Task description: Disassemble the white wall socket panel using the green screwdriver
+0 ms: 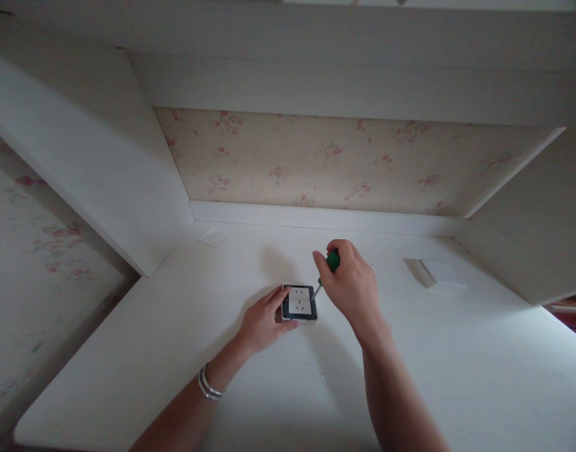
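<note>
A wall socket [299,301] with a white face and a dark frame sits on the white desk. My left hand [264,320] grips it from the left side, fingers along its upper edge and thumb at its lower edge. In my right hand [351,279] is a screwdriver [334,259] with a green handle, held tilted. Its metal shaft points down to the left, and the tip meets the right side of the socket's dark frame. Whether a screw lies under the tip is too small to tell.
On the white desk [151,358], a thin white plate [213,236] lies at the back left and a white box-like piece [441,274] at the back right. Side panels [95,138] rise left and right. Flowered wallpaper [316,157] covers the wall behind, below an overhanging shelf [316,81].
</note>
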`<state>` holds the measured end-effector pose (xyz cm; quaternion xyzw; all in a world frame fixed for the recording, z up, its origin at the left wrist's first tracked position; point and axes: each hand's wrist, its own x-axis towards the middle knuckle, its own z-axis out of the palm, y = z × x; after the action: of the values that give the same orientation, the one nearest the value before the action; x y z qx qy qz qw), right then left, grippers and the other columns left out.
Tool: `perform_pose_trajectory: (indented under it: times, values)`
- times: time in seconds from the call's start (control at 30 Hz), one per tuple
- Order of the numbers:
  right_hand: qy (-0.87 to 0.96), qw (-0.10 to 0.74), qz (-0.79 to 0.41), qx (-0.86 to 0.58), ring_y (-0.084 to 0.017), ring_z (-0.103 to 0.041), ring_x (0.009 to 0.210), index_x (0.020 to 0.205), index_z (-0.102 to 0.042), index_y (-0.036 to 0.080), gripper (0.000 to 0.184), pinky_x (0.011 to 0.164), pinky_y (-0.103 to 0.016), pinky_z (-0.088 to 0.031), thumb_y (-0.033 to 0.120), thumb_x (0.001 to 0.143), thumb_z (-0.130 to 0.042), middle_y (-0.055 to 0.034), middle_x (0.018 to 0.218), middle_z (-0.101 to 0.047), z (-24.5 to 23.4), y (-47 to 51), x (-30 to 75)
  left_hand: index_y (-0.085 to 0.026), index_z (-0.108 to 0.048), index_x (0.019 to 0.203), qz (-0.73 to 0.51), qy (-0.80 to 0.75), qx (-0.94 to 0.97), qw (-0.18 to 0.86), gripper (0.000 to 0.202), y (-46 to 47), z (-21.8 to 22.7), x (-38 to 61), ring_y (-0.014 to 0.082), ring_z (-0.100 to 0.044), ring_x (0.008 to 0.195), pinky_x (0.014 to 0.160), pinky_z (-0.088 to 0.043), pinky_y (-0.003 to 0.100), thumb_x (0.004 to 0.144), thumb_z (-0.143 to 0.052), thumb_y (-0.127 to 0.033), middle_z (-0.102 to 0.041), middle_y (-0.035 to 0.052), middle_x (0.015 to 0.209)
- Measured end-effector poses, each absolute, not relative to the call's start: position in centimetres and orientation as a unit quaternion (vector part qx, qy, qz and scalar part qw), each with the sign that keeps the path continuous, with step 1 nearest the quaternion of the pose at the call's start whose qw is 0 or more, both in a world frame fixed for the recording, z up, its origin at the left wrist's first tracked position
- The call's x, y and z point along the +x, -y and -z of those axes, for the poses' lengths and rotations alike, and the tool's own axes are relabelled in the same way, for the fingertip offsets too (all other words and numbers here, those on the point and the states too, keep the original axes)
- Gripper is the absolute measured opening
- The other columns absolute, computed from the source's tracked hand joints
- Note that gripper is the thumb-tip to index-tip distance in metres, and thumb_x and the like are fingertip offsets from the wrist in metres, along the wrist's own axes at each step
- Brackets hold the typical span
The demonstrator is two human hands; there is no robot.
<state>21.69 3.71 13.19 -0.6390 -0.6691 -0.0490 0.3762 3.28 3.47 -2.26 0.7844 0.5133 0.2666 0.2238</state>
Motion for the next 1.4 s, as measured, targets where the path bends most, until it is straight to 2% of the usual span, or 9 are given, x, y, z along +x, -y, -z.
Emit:
perform_pose_trajectory:
  times: [0.13,0.27,0.37,0.53,0.9,1.1,1.2,1.3,1.4]
  values:
    - [0.657,0.373,0.057,-0.653,-0.016,-0.053,0.063,0.100,-0.052,0.022,0.018,0.055,-0.027,-0.028,0.025,0.084,-0.045,-0.0037,0.094,-0.063,-13.3,-3.7,21.8,-0.028,-0.037,0.140,-0.261,-0.511,0.788,0.223,0.080,-3.5,2.0,3.3,0.0250,-0.045,0.129,0.108,-0.036,0.038,0.070,-0.073,-0.044,-0.042,0.0050,0.145]
    - [0.634,0.441,0.069,-0.631,-0.017,-0.054,0.069,0.092,-0.052,0.022,0.011,0.060,-0.028,-0.034,0.025,0.085,-0.044,-0.0031,0.085,-0.061,-13.6,-3.3,21.7,-0.027,-0.032,0.141,-0.267,-0.507,0.785,0.234,0.086,-3.2,1.1,3.4,0.0251,-0.048,0.124,0.102,-0.042,0.037,0.068,-0.074,-0.042,-0.044,0.0053,0.142]
    - [0.651,0.476,0.033,-0.591,-0.017,-0.055,0.071,0.090,-0.051,0.022,0.008,0.065,-0.028,-0.038,0.027,0.086,-0.045,-0.0023,0.082,-0.060,-13.5,-3.0,21.2,-0.026,-0.032,0.140,-0.265,-0.514,0.779,0.242,0.085,-3.1,0.7,3.5,0.0261,-0.050,0.121,0.097,-0.045,0.036,0.068,-0.073,-0.045,-0.045,0.0067,0.140]
    - [0.701,0.440,-0.031,-0.561,-0.015,-0.056,0.072,0.091,-0.050,0.022,0.007,0.066,-0.026,-0.038,0.026,0.087,-0.045,-0.0014,0.084,-0.060,-12.8,-3.0,20.0,-0.027,-0.033,0.140,-0.259,-0.520,0.774,0.252,0.086,-3.2,0.8,3.4,0.0263,-0.051,0.119,0.095,-0.046,0.034,0.066,-0.072,-0.050,-0.044,0.0072,0.138]
    - [0.734,0.391,-0.028,-0.555,-0.016,-0.055,0.072,0.096,-0.048,0.022,0.009,0.065,-0.028,-0.039,0.025,0.088,-0.045,-0.0025,0.092,-0.059,-12.4,-3.0,19.4,-0.030,-0.041,0.132,-0.259,-0.525,0.771,0.249,0.081,-3.0,0.6,3.5,0.0237,-0.059,0.102,0.079,-0.051,0.033,0.062,-0.076,-0.049,-0.047,0.0047,0.129]
    - [0.781,0.399,-0.067,-0.475,-0.019,-0.057,0.090,0.114,-0.042,0.020,0.028,0.074,-0.030,-0.046,0.020,0.086,-0.045,-0.0084,0.110,-0.056,-12.6,-2.6,19.4,-0.028,-0.041,0.131,-0.269,-0.521,0.772,0.247,0.078,-3.1,0.7,3.5,0.0238,-0.058,0.102,0.079,-0.050,0.034,0.063,-0.075,-0.049,-0.048,0.0048,0.127]
    - [0.787,0.414,-0.074,-0.452,-0.020,-0.057,0.095,0.115,-0.041,0.020,0.032,0.077,-0.032,-0.048,0.019,0.084,-0.048,-0.0096,0.112,-0.054,-12.7,-2.5,19.3,-0.027,-0.043,0.129,-0.271,-0.519,0.774,0.241,0.075,-3.1,0.6,3.6,0.0242,-0.058,0.103,0.081,-0.049,0.035,0.064,-0.074,-0.049,-0.049,0.0054,0.125]
    - [0.793,0.402,-0.088,-0.449,-0.020,-0.058,0.097,0.116,-0.043,0.021,0.031,0.075,-0.031,-0.051,0.024,0.086,-0.051,-0.0096,0.116,-0.054,-12.9,-2.5,19.3,-0.027,-0.043,0.129,-0.269,-0.520,0.773,0.244,0.074,-3.1,0.6,3.6,0.0242,-0.057,0.103,0.082,-0.049,0.035,0.065,-0.073,-0.049,-0.050,0.0057,0.124]
    - [0.797,0.364,-0.105,-0.470,-0.020,-0.062,0.088,0.124,-0.041,0.024,0.038,0.070,-0.031,-0.052,0.032,0.088,-0.052,-0.0086,0.117,-0.056,-12.9,-2.6,19.3,-0.026,-0.040,0.132,-0.264,-0.524,0.770,0.249,0.079,-3.2,0.6,3.6,0.0243,-0.058,0.101,0.080,-0.050,0.036,0.064,-0.074,-0.050,-0.049,0.0063,0.125]
